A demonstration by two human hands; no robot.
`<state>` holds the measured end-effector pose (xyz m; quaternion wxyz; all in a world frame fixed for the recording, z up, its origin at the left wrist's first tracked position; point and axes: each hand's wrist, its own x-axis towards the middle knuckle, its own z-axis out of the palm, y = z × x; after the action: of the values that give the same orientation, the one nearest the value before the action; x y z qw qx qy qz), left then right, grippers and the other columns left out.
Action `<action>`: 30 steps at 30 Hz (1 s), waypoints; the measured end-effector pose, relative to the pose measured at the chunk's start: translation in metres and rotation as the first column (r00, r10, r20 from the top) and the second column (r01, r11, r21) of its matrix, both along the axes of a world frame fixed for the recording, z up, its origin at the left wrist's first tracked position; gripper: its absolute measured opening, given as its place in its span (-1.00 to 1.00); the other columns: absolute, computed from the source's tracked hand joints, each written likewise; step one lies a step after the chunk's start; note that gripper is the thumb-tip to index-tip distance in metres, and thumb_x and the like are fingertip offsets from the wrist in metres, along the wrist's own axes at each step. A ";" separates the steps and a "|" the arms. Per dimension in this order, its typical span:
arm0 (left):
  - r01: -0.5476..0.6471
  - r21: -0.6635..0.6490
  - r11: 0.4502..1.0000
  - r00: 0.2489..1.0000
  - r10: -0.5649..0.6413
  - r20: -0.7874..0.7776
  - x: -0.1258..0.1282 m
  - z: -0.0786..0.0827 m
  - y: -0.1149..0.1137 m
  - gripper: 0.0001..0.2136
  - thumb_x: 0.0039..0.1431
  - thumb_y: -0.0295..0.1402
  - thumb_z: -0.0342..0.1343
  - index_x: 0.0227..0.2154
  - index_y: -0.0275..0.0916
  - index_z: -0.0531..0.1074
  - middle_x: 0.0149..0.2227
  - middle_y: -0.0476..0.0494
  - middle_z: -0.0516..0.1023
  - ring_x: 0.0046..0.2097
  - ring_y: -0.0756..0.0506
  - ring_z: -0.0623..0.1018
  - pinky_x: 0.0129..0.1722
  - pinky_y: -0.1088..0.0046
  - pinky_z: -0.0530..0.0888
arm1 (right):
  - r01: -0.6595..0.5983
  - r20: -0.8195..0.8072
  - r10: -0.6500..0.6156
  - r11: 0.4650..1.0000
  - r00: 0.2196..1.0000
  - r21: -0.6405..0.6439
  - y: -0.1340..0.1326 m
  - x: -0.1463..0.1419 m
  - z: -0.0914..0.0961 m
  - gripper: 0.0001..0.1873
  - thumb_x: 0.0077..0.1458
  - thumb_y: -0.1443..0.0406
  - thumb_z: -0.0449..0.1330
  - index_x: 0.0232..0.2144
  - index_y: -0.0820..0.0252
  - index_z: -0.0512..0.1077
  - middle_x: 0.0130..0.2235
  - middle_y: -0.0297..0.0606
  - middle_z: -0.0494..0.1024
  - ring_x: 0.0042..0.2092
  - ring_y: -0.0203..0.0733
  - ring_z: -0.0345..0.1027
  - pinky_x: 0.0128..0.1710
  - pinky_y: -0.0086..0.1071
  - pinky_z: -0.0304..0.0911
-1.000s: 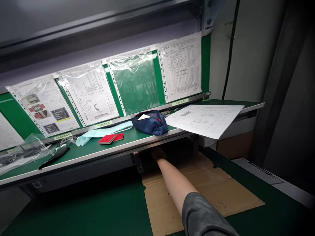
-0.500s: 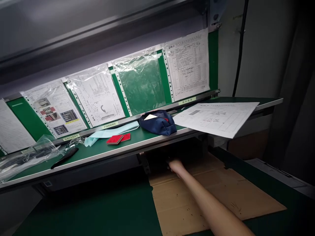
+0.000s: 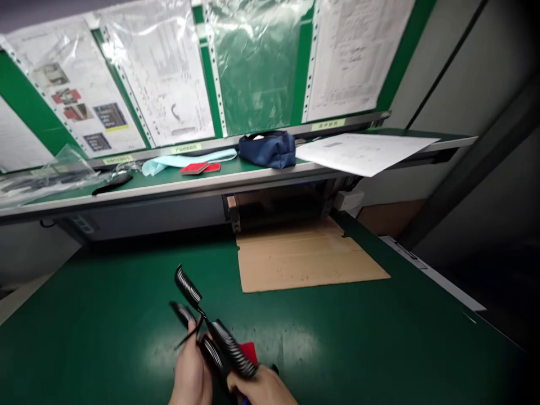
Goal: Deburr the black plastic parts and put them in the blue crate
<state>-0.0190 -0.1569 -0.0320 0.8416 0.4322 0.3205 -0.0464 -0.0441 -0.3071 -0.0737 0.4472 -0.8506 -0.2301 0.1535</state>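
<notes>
Showing in head view, 1 of 1: black ribbed pieces point(image 3: 232, 347), bundled, exact count lost to blur.

Location: above the near part of the green bench point(image 3: 126, 304), between 2 bare hands, apart from the cardboard sheet point(image 3: 295, 261).

Left hand point(image 3: 192, 368): closed on the bundle, thumb pressed along it. Right hand point(image 3: 264, 385): gripping the near end; a red pad point(image 3: 250, 352) shows just beside it, whether held cannot be told.

Handling, as judged: light; broad sections probably firm, perhaps slightly springy; thin necks likely weakest. Ridges should help purchase, though the glossy surface may slip. Best hold: broad ribbed sections, clear of necks.

Appearance: black, shiny, pale lines across the ribs, possibly reflections; long, slightly curved; 1 slim neck visible between 2 broad sections.
</notes>
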 end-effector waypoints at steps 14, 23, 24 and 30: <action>0.264 -0.442 0.857 0.961 -0.195 0.196 -0.057 -0.027 0.091 -0.56 0.14 -0.17 0.14 0.02 -0.30 0.30 -0.65 0.21 0.12 -0.66 0.18 0.09 -0.50 0.53 0.17 | -0.048 0.295 0.107 0.979 0.949 -0.200 -0.032 0.033 -0.018 -0.54 0.00 0.23 0.27 -0.01 -0.05 0.34 0.08 -0.20 0.35 0.14 0.08 0.13 0.16 0.06 0.02; 0.382 -0.466 0.798 0.924 -0.320 0.211 -0.053 -0.016 0.067 -0.62 0.05 -0.19 0.24 -0.12 -0.30 0.41 -0.63 0.18 0.17 -0.64 0.18 0.11 -0.49 0.54 0.17 | 0.307 -0.475 0.032 0.724 0.879 0.617 -0.007 0.033 -0.006 -0.64 0.20 0.11 -0.05 0.01 0.06 0.22 -0.09 -0.14 0.46 -0.05 -0.03 0.37 -0.05 -0.05 0.30; 0.395 -0.458 0.796 0.918 -0.331 0.217 -0.052 -0.015 0.064 -0.63 0.06 -0.19 0.23 -0.13 -0.29 0.41 -0.63 0.18 0.17 -0.64 0.18 0.11 -0.48 0.53 0.17 | 0.383 -0.562 0.120 0.616 0.818 0.689 -0.008 0.034 -0.002 -0.62 0.21 0.12 -0.11 0.03 0.06 0.19 -0.09 -0.13 0.46 -0.04 -0.02 0.38 -0.06 -0.03 0.31; 0.468 -0.410 0.783 0.882 -0.385 0.271 -0.044 -0.010 0.052 -0.71 0.11 -0.19 0.17 -0.17 -0.24 0.40 -0.62 0.17 0.19 -0.65 0.17 0.12 -0.48 0.51 0.16 | 0.502 -0.644 0.252 0.450 0.722 0.738 -0.009 0.036 0.018 -0.61 0.26 0.11 -0.15 0.08 0.01 0.17 0.00 -0.11 0.42 -0.01 -0.02 0.37 -0.13 -0.04 0.36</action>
<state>-0.0627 -0.1046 -0.0423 0.9117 0.2822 0.1192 -0.2736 -0.0086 -0.3166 -0.0553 0.8811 -0.3862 -0.0248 0.2720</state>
